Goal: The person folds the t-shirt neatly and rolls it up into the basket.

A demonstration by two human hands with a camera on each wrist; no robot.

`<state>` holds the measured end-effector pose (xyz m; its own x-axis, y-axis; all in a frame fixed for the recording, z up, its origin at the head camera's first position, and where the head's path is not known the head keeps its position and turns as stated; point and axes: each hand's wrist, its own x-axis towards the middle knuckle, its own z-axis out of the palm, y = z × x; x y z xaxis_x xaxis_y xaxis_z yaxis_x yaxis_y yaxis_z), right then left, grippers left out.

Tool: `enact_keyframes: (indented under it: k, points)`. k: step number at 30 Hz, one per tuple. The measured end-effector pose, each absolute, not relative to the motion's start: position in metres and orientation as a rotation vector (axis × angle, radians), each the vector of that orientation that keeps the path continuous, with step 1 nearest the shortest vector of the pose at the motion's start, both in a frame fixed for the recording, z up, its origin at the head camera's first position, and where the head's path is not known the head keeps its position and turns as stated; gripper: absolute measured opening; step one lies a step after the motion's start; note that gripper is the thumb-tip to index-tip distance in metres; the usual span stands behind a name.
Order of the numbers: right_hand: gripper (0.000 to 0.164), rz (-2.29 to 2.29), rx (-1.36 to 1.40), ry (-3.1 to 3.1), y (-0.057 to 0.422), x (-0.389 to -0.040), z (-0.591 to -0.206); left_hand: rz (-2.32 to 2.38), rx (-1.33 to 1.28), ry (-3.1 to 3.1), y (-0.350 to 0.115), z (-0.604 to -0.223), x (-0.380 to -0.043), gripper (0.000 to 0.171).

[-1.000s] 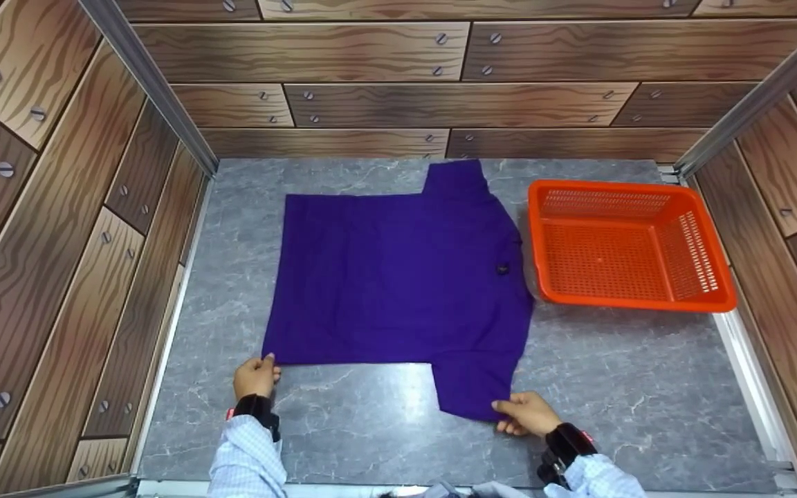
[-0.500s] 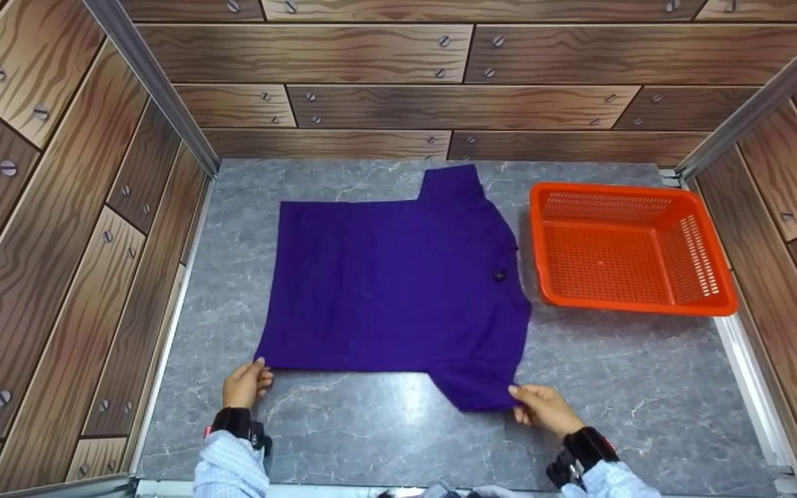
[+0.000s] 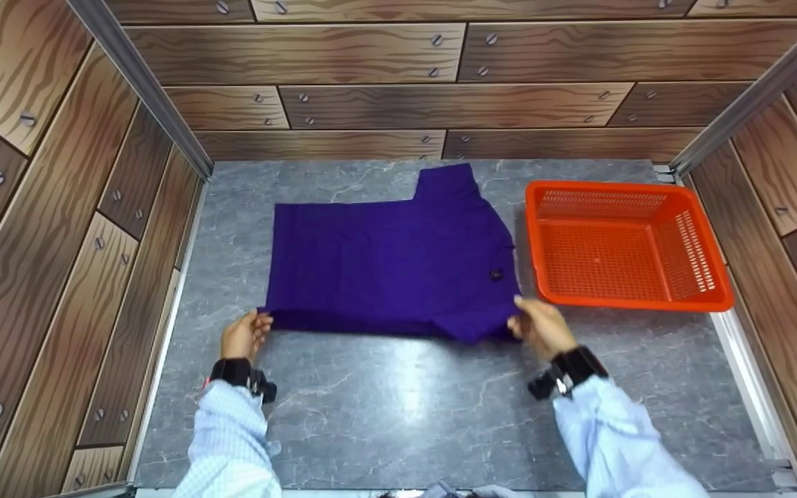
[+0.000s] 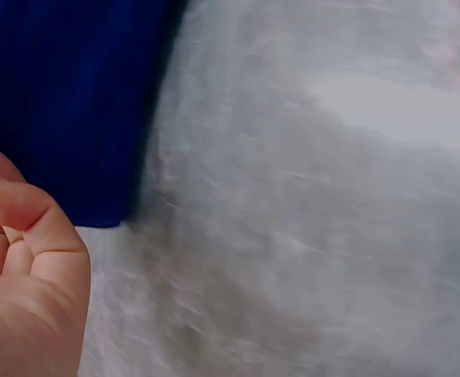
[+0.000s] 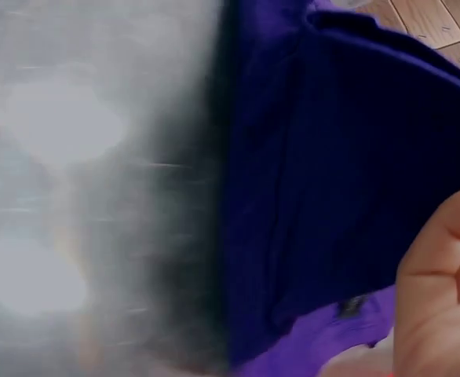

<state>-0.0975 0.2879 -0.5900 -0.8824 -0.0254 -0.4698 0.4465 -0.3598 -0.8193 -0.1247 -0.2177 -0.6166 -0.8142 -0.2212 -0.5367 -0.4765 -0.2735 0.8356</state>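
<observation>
At about eight o'clock from the shirt's middle, just across from where I stand watching, the left hand pinches the near hem corner, fingertips closed on the cloth and the other fingers curled. Round at four o'clock, the right hand pinches the near short sleeve by thumb and fingers; its exact hold is partly cut off in the wrist view. Between them the purple shirt has its near side raised in a darker band, while the rest lies flat on the grey worktop, hem toward nine, neck and small label toward three, far sleeve toward one.

I'd judge it light, soft knit: nothing to break, but floppy, so it would sag or crease if held at one point. Hem corner and sleeve end look like the best grips, kept evenly taut.

Beyond the right hand, at three o'clock, sits an orange basket, open-topped; inside I see its own mesh floor and slotted sides. Past everything, at twelve, rises a wood-patterned wall.
</observation>
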Motion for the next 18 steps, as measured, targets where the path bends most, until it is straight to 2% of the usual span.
enact_keyframes:
  k: [7,13,16,18]
  points:
    - [0.019,-2.255,0.616,1.668,0.28,-0.148,-0.575,2.187,-0.808,1.843,-0.209,-0.6,-0.149,0.038]
    - [0.016,-2.264,0.678,1.701,0.27,-0.177,-0.574,2.141,-0.902,1.875,-0.199,-0.591,-0.163,0.041]
    - [0.017,-2.256,0.656,1.737,0.266,-0.189,-0.575,2.108,-0.957,1.918,-0.198,-0.602,-0.17,0.041]
    - [0.024,-2.25,0.618,1.755,0.264,-0.195,-0.577,2.098,-0.974,1.982,-0.198,-0.616,-0.174,0.04]
